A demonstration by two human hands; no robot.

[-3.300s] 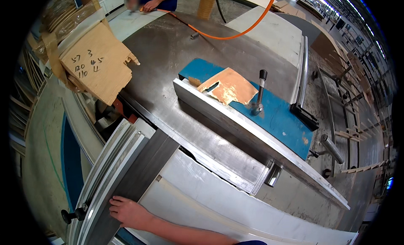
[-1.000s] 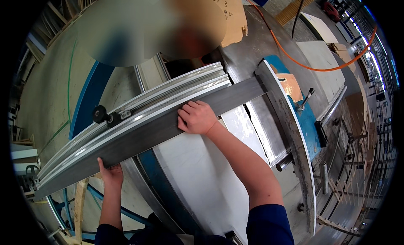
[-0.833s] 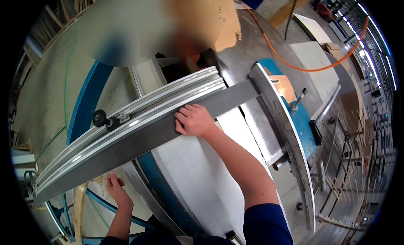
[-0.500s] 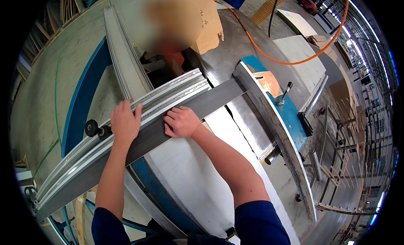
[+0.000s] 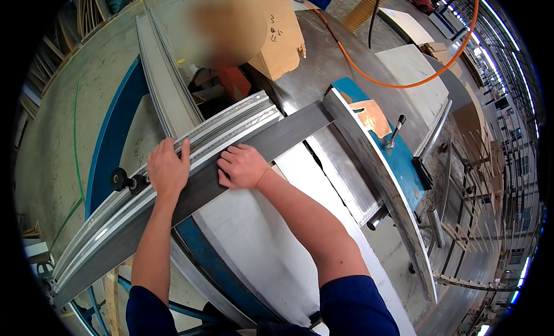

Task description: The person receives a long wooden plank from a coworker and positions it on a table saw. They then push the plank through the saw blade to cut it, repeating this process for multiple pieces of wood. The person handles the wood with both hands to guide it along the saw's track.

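both hands on a dark grey strip and its aluminium fence

the right hand [image 5: 242,165] sits on the dark grey strip [image 5: 202,191], its fingers curled in at the strip's upper edge and its thumb bent against the face; whether it pinches the strip or only presses on it, i cannot tell. just beside it, the left hand [image 5: 167,168] lies draped over the ribbed aluminium fence [image 5: 242,131], fingers side by side and thumb held apart. its fingertips bend over the far rail, so how firmly it grips i cannot tell. the left forearm crosses above the strip.

the strip lies slantwise along the near side of the aluminium fence, running from the lower left up to the long metal rip fence [image 5: 384,180], where its far end appears to meet it. a black knob [image 5: 119,179] stands on the aluminium fence, left of the left hand. below the right hand spreads a white panel [image 5: 254,232].

past the rip fence is a blue plate [image 5: 407,180] carrying a lever handle [image 5: 395,131] and a torn orange-brown scrap [image 5: 375,119]. farther out, an orange hose [image 5: 404,86] loops over the steel tabletop [image 5: 323,59], with a brown cardboard piece [image 5: 283,41] at that tabletop's left edge.
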